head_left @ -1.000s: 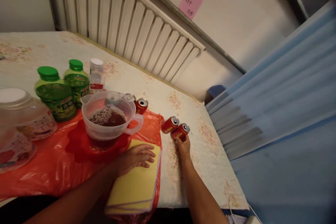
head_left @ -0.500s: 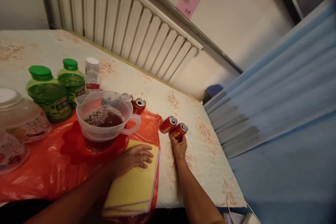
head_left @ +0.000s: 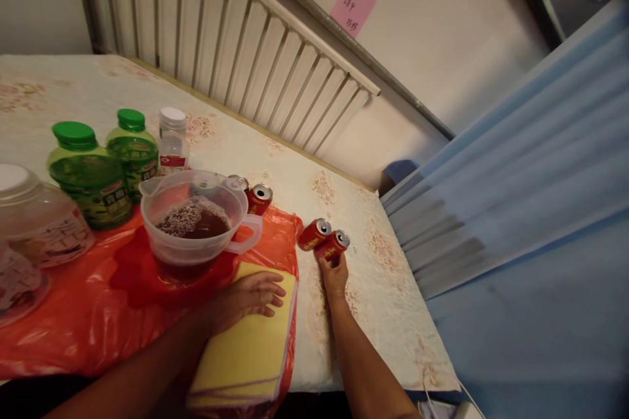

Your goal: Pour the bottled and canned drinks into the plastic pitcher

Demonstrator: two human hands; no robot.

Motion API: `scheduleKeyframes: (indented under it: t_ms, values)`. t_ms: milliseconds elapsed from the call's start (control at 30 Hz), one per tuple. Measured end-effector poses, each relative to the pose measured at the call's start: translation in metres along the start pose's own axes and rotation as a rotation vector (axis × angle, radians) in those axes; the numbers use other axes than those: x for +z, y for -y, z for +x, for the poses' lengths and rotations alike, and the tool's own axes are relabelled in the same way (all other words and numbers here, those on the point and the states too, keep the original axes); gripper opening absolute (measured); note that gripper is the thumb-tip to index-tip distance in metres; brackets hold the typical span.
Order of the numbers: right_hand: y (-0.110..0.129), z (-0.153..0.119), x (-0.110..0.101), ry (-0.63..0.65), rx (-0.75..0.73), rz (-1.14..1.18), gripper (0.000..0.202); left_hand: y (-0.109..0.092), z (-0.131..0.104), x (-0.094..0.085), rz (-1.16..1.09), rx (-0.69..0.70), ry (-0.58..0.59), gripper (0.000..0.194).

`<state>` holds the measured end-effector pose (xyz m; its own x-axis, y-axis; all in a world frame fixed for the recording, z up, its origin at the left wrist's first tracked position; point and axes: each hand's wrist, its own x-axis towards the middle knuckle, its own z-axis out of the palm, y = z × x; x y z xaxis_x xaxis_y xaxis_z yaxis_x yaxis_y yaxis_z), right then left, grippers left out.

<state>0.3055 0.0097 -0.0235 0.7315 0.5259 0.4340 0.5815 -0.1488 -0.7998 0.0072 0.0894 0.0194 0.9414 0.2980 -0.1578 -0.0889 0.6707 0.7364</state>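
Observation:
My right hand [head_left: 335, 275] is closed around the lower part of a red drink can [head_left: 332, 247], which stands on the tablecloth. Right beside that can, on its left, is a second red can [head_left: 314, 234]; both have opened tops. My left hand [head_left: 255, 294] holds nothing, fingers apart, over a folded yellow cloth [head_left: 246, 360]. A clear plastic jug [head_left: 196, 245] with a handle and spout stands to its upper left, holding dark brown, foamy liquid. Behind the jug's handle is another opened red can [head_left: 261, 199], and one more can [head_left: 238, 182] is mostly hidden there.
Green-capped bottles [head_left: 93, 183], a white-capped bottle [head_left: 173, 137] and large clear jars [head_left: 44, 222] stand on the left. Red plastic sheeting [head_left: 98, 314] lies under the jug and the cloth. Beyond the table are a radiator [head_left: 236, 46] and a blue curtain [head_left: 515, 209].

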Motion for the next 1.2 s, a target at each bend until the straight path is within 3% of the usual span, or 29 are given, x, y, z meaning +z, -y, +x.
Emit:
scheduleKeyframes:
  t_ms: [467, 1200]
  values:
    - [0.005, -0.0001, 0.0007, -0.013, 0.088, -0.003, 0.053, 0.0003, 0.0004, -0.0001, 0.015, 0.0, -0.001, 0.053]
    - [0.0064, -0.0005, 0.0005, -0.02, 0.074, -0.038, 0.051, 0.0038, 0.0004, -0.0031, 0.017, 0.014, 0.009, 0.05]
